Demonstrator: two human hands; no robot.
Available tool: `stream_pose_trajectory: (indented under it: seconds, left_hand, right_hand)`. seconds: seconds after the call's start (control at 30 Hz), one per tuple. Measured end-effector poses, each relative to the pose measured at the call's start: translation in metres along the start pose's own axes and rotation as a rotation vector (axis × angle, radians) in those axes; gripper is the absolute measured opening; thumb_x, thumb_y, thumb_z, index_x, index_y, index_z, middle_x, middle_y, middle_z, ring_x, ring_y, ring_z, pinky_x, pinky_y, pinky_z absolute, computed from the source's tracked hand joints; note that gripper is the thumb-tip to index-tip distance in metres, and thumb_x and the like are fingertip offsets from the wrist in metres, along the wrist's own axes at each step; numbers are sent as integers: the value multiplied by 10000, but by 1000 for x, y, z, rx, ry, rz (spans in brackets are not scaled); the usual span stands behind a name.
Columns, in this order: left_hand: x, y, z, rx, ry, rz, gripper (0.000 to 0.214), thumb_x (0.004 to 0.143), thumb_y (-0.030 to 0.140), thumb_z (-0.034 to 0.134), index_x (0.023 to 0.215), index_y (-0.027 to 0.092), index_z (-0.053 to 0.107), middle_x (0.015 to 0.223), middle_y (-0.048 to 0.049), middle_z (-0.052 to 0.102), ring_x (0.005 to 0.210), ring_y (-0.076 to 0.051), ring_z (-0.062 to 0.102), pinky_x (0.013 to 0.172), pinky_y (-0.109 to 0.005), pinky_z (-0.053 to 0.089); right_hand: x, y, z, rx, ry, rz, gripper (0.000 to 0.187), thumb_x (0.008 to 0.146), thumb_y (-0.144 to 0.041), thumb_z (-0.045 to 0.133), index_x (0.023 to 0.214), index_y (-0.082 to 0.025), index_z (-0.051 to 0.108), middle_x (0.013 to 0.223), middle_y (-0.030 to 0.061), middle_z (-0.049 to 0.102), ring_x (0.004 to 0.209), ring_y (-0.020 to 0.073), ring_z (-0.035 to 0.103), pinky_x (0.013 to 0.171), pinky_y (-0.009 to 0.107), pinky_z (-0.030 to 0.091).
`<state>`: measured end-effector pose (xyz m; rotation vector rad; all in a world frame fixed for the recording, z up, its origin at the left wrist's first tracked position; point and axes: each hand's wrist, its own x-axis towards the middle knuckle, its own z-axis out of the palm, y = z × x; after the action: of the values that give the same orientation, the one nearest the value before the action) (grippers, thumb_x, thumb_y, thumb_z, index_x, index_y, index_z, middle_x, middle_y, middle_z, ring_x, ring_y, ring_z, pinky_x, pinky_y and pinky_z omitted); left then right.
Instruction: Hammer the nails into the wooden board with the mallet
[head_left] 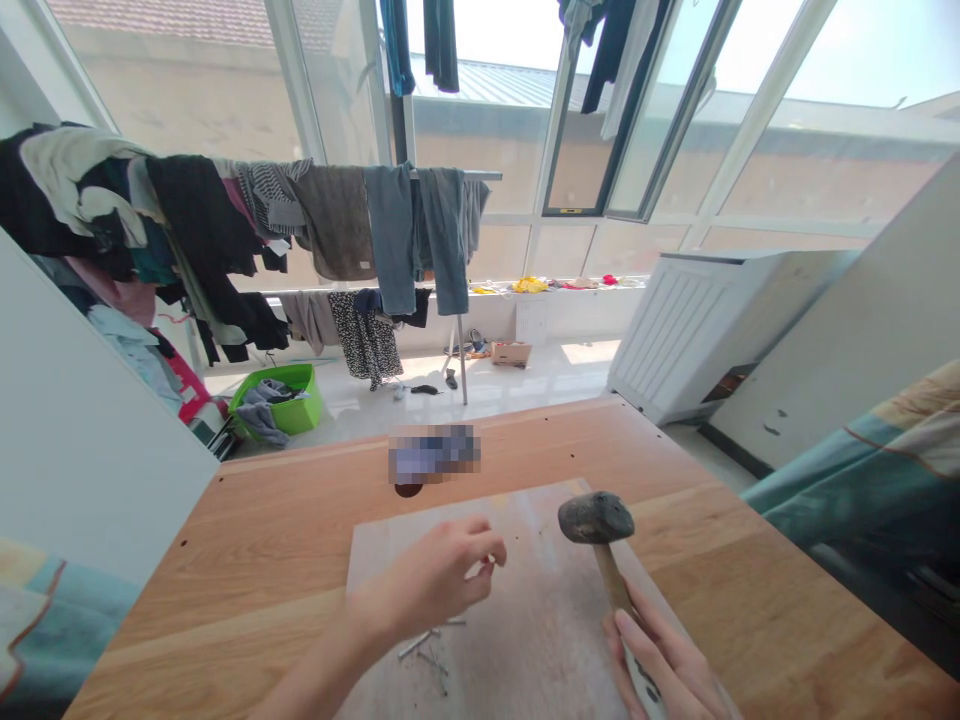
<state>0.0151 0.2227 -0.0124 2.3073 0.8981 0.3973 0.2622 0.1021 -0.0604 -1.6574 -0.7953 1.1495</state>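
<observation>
Right hand (664, 660) is wrapped around the wooden handle of the hammer (596, 518), fingers closed low on the shaft, with the dark head raised over the board's far right edge. Left hand (435, 580) hovers over the middle of the board with thumb and forefinger pinched together. Might be a nail in there, but it's too small for me to say for sure.

Progress-wise, I'd guess it's early days. I can't spot a single nail standing in the board (547, 600), and a few loose nails (431, 640) lie flat on it just under the left wrist. So the hammering looks not yet done from where I'm standing.

Surface is a big light wooden table (262, 540), with the pale board lying flat on its near half. Room around it: a wall of tall windows (750, 140) with one leaf swung open, a drying rack (460, 360) loaded with clothes in front of them, a white slatted cabinet (690, 320) off to the right, and a green basket (304, 405) of laundry on the floor at the left.
</observation>
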Motion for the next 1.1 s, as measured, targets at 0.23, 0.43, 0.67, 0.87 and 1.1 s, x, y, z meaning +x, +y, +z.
stream_pose_trajectory:
  seconds: [0.23,0.43,0.67,0.87,1.1]
  left_hand:
    - [40,-31,37,-461,357,-87,97,839,158,614,865,171,707,847,-29,733,784,-157,645,753,-254,497]
    - [36,-35,44,-450,358,-140,99,843,224,643,851,180,731,826,-20,754,715,-138,615,684,-236,460]
    - [37,-33,45,-386,355,-106,122,841,212,621,844,196,742,825,-6,767,717,-138,622,696,-237,464]
    - [43,-30,51,-348,319,-75,128,851,191,618,847,201,745,823,0,759,753,-147,637,720,-239,478]
    - [42,-30,53,-304,285,-72,109,845,178,637,889,190,737,810,-7,722,735,-146,632,718,-238,477]
  right_hand:
    - [5,7,-4,46,-74,1,819,719,-752,722,1305,-183,662,561,-29,641,346,121,498,332,223,445]
    - [1,7,0,14,-61,-71,930,858,-725,595,1525,-105,411,361,-116,439,296,109,400,285,168,348]
    - [-5,0,5,81,-16,-52,986,798,-758,637,1510,-110,425,380,-127,427,303,98,379,275,157,351]
    - [-6,-1,6,83,-36,-33,924,793,-764,644,1440,-124,488,431,-129,424,319,84,373,281,153,352]
    - [-3,1,3,41,-84,-64,948,819,-759,616,1505,-138,409,539,-92,531,321,73,376,291,173,381]
